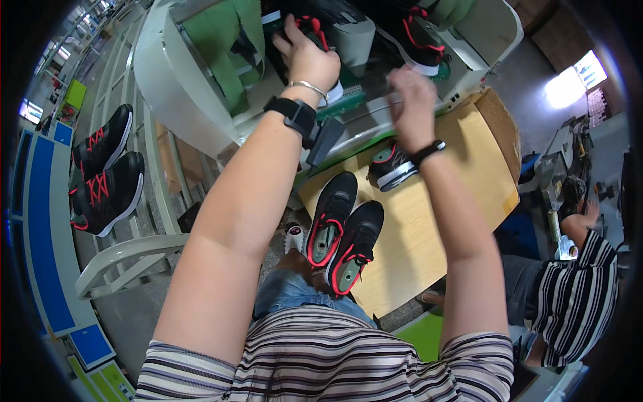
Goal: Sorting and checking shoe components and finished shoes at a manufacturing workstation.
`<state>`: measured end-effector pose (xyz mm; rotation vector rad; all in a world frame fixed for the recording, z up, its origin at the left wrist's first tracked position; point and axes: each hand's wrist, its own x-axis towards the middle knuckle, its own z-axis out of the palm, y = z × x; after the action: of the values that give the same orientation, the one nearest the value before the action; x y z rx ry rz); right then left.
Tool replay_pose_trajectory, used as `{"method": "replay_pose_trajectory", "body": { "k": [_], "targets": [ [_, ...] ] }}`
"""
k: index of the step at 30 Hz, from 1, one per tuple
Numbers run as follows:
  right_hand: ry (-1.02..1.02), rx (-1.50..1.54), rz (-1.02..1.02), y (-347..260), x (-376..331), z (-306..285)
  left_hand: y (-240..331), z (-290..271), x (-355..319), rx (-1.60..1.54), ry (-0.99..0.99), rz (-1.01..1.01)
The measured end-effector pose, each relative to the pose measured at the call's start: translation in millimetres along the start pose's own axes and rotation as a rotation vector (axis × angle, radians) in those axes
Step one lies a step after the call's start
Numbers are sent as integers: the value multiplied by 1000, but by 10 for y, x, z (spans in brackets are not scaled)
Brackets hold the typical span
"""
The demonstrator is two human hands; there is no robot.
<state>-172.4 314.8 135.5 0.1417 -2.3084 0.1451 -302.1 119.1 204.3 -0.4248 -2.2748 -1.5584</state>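
Observation:
Inside the grey machine (pixel 181 100), my left hand (pixel 313 63) is closed on a black sneaker (pixel 312 28) with red trim, its fingers partly hidden. My right hand (pixel 412 104) is smeared by motion over the machine's front edge. It is nearest to another black sneaker (pixel 420 45) with red lining and a white sole. Whether it touches that shoe cannot be made out. On the tan board (pixel 415 261) below lie a black sneaker (pixel 337 201) and its neighbour (pixel 362 231), both with green lasts inside. A further black sneaker (pixel 392 167) lies beside my right wrist.
Two black sneakers with red laces, an upper one (pixel 107 137) and a lower one (pixel 110 194), sit on the metal rack (pixel 144 194) at left. Torn green cloth (pixel 218 47) hangs in the machine. At right, another person in a striped shirt (pixel 576 301) works at a bench.

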Motion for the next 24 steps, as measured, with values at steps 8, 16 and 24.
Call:
{"method": "replay_pose_trajectory", "body": {
  "k": [8,16,24],
  "targets": [
    [-158,180,988,-854,-2231,-457,409,-750,-1462,-16,-231,541],
    [85,254,1564,-338,-2390,-283,-257,-1139,-2926,314,-1103,449],
    [-295,674,1315,-1659,-3143,-1531,-1002,-1118,-2993,98,-1038,-139]
  ]
}}
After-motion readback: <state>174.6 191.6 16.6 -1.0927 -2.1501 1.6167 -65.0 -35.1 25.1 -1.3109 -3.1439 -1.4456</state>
